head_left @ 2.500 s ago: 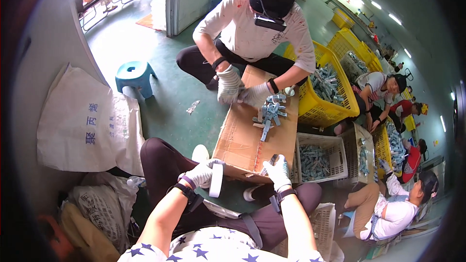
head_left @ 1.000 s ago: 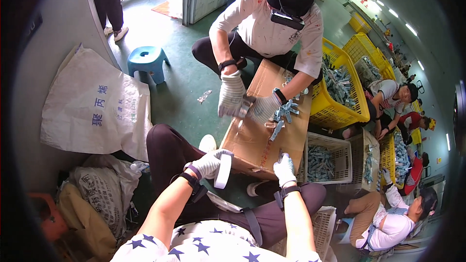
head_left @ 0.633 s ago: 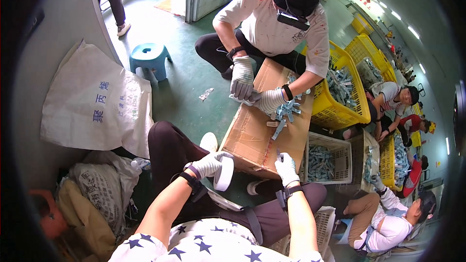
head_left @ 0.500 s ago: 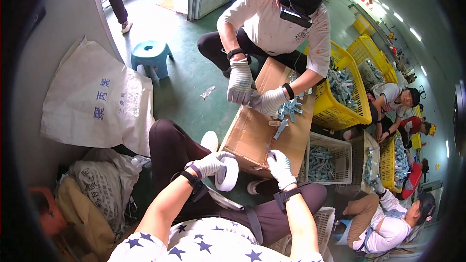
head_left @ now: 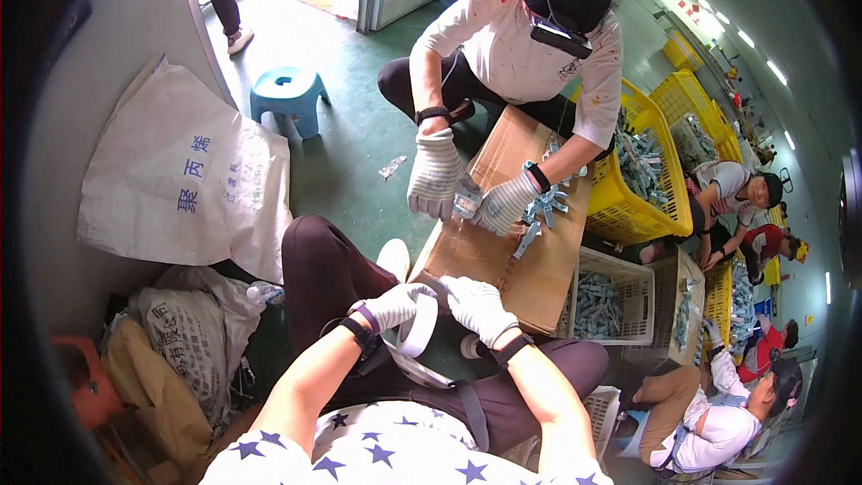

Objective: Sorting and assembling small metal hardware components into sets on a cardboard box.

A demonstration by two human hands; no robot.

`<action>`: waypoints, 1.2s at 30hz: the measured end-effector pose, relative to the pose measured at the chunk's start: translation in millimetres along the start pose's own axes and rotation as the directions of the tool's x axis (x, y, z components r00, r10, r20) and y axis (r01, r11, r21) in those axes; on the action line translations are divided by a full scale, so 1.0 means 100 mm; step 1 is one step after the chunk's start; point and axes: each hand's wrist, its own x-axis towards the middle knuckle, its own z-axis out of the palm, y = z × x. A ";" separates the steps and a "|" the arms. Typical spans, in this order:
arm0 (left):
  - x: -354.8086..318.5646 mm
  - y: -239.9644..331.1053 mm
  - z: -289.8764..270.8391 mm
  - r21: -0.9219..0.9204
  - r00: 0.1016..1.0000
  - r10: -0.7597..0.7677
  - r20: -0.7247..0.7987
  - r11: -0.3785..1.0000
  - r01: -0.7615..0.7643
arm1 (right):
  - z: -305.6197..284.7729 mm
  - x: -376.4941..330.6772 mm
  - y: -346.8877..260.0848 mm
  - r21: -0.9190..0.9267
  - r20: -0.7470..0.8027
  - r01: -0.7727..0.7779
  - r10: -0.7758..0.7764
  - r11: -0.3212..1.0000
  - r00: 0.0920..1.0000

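My left hand (head_left: 391, 307), in a striped work glove, is closed around a roll of white tape (head_left: 419, 332) standing on its edge. Close to the roll's right side, my gloved right hand (head_left: 478, 307) has its fingers pressed together by the near edge of a brown cardboard box (head_left: 458, 256). What those fingers pinch, if anything, is hidden. Light blue plastic pieces (head_left: 543, 207) lie on the box top. Across from me a crouching co-worker's two gloved hands (head_left: 471, 198) hold a small clear and pale blue piece over the box.
Yellow crates (head_left: 642, 207) and a white crate (head_left: 612, 296) of blue pieces stand to the right, with other seated people beyond. At left are a blue stool (head_left: 289, 94), a large white woven sack (head_left: 189, 180) and crumpled sacks (head_left: 189, 341).
My right hand has moved left along the box edge, up to the tape roll. The co-worker's hands have shifted slightly nearer me, and the small piece between them now shows.
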 end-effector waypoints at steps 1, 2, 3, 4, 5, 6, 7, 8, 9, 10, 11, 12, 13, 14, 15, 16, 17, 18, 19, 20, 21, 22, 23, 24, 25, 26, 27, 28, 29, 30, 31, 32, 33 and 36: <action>0.01 0.01 0.01 -0.014 1.000 -0.007 -0.015 1.000 0.007 | 0.03 0.05 -0.02 -0.077 -0.014 0.012 -0.013 0.997 1.000; -0.01 0.02 0.01 -0.027 0.999 -0.014 -0.034 1.000 0.013 | 0.05 0.10 -0.06 -0.153 -0.028 0.027 -0.031 0.988 0.999; 0.00 -0.01 0.00 -0.028 0.999 -0.016 -0.035 1.000 0.015 | 0.06 0.15 -0.11 -0.151 -0.026 0.027 -0.032 0.988 0.999; 0.02 -0.06 -0.02 -0.019 0.999 -0.006 -0.041 1.000 0.005 | 0.08 0.20 -0.16 -0.195 0.002 0.035 -0.036 0.980 0.999; 0.02 -0.07 -0.02 -0.008 0.999 0.006 -0.046 1.000 -0.007 | 0.09 0.25 -0.20 -0.240 0.028 0.044 -0.038 0.970 0.999; 0.01 -0.08 -0.02 -0.007 0.999 0.005 -0.046 1.000 -0.006 | 0.11 0.29 -0.20 -0.256 0.061 0.052 -0.037 0.965 0.997; 0.00 -0.10 0.00 0.055 0.999 0.028 -0.035 0.998 -0.026 | 0.13 0.29 -0.20 -0.254 0.060 0.052 -0.037 0.966 0.997; 0.00 -0.10 0.02 0.117 0.999 0.050 -0.019 0.992 -0.047 | 0.15 0.28 -0.19 -0.262 0.054 0.044 -0.031 0.964 0.998; -0.01 -0.08 0.01 0.119 0.999 0.049 -0.016 0.992 -0.047 | 0.17 0.27 -0.17 -0.270 0.047 0.036 -0.024 0.962 0.999; -0.01 -0.07 0.01 0.172 1.000 0.025 0.000 0.985 -0.025 | 0.22 0.28 -0.11 -0.243 0.082 0.031 -0.011 0.970 0.997; -0.04 -0.08 -0.01 0.223 1.000 0.000 0.007 0.975 -0.001 | 0.20 0.26 -0.15 -0.241 0.082 0.036 -0.016 0.970 0.996; -0.05 -0.14 -0.04 0.223 1.000 -0.001 0.002 0.975 0.000 | 0.17 0.23 -0.19 -0.179 0.132 0.015 0.009 0.984 0.991; -0.05 -0.23 -0.08 0.205 0.999 -0.009 0.045 0.979 0.000 | 0.15 0.21 -0.22 -0.118 0.183 -0.010 0.032 0.993 0.983; -0.04 -0.23 -0.08 0.190 0.995 -0.015 0.096 0.982 -0.004 | 0.15 0.20 -0.22 -0.118 0.179 -0.014 0.035 0.993 0.983; -0.02 -0.24 -0.08 0.194 0.995 -0.014 0.100 0.981 -0.006 | 0.17 0.19 -0.21 -0.099 0.191 -0.076 0.094 0.992 0.977; -0.01 -0.24 -0.08 0.215 0.991 -0.016 0.136 0.977 -0.014 | 0.18 0.19 -0.21 -0.080 0.204 -0.137 0.150 0.987 0.967; -0.01 -0.23 -0.07 0.236 0.985 -0.020 0.171 0.971 -0.021 | 0.20 0.19 -0.19 -0.077 0.198 -0.141 0.154 0.987 0.968; 0.01 -0.23 -0.06 0.265 0.987 -0.003 0.158 0.964 -0.039 | 0.22 0.19 -0.17 -0.074 0.181 -0.150 0.161 0.986 0.970; 0.00 -0.22 -0.05 0.273 0.987 -0.004 0.162 0.961 -0.040 | 0.23 0.19 -0.15 -0.070 0.163 -0.158 0.168 0.985 0.972; 0.00 -0.20 -0.05 0.298 0.986 -0.010 0.165 0.954 -0.040 | 0.25 0.17 -0.15 -0.066 0.156 -0.166 0.174 0.984 0.972; -0.01 -0.17 -0.04 0.324 0.986 -0.016 0.168 0.945 -0.040 | 0.28 0.15 -0.16 -0.050 0.135 -0.141 0.146 0.989 0.980; -0.04 -0.15 -0.03 0.299 0.983 -0.016 0.182 0.953 -0.040 | 0.30 0.12 -0.16 -0.034 0.114 -0.115 0.119 0.993 0.986; -0.05 -0.12 -0.02 0.308 0.982 -0.017 0.186 0.950 -0.041 | 0.28 0.09 -0.16 -0.031 0.105 -0.119 0.122 0.992 0.987; -0.06 -0.10 -0.01 0.272 0.981 -0.053 0.187 0.962 0.000 | 0.26 0.06 -0.16 -0.013 0.124 -0.078 0.079 0.997 0.989; -0.06 -0.07 0.00 0.236 0.978 -0.089 0.190 0.971 0.042 | 0.25 0.03 -0.15 0.006 0.143 -0.037 0.035 0.999 0.989; -0.11 0.03 0.03 0.235 0.975 -0.076 0.209 0.972 0.025 | 0.25 -0.02 -0.12 0.051 0.115 -0.041 0.034 0.998 0.993; -0.14 0.05 0.05 0.241 0.975 -0.078 0.209 0.970 0.026 | 0.24 -0.07 -0.07 0.055 0.109 -0.041 0.035 0.998 0.993; -0.16 0.05 0.07 0.240 0.981 -0.078 0.178 0.970 0.034 | 0.23 -0.12 0.01 0.070 0.103 -0.107 0.099 0.992 0.990; -0.19 0.06 0.09 0.238 0.987 -0.076 0.143 0.971 0.040 | 0.18 -0.18 0.08 0.083 0.098 -0.168 0.159 0.982 0.982; -0.16 0.10 0.11 0.243 0.981 -0.100 0.166 0.968 0.058 | 0.14 -0.20 0.23 0.098 0.041 -0.230 0.227 0.968 0.973; -0.13 0.11 0.14 0.248 0.979 -0.100 0.176 0.967 0.054 | 0.15 -0.23 0.46 0.107 -0.092 -0.212 0.222 0.971 0.971; -0.12 0.10 0.14 0.212 0.982 -0.091 0.167 0.976 0.055 | 0.05 -0.24 0.59 0.061 -0.103 -0.294 0.299 0.954 0.949; -0.12 0.10 0.13 0.175 0.985 -0.083 0.154 0.983 0.056 | -0.05 -0.23 0.71 0.018 -0.118 -0.370 0.370 0.929 0.922; -0.13 0.18 0.15 0.145 0.992 -0.049 0.118 0.989 0.031 | -0.21 -0.42 0.93 -0.016 -0.349 -0.378 0.349 0.926 0.869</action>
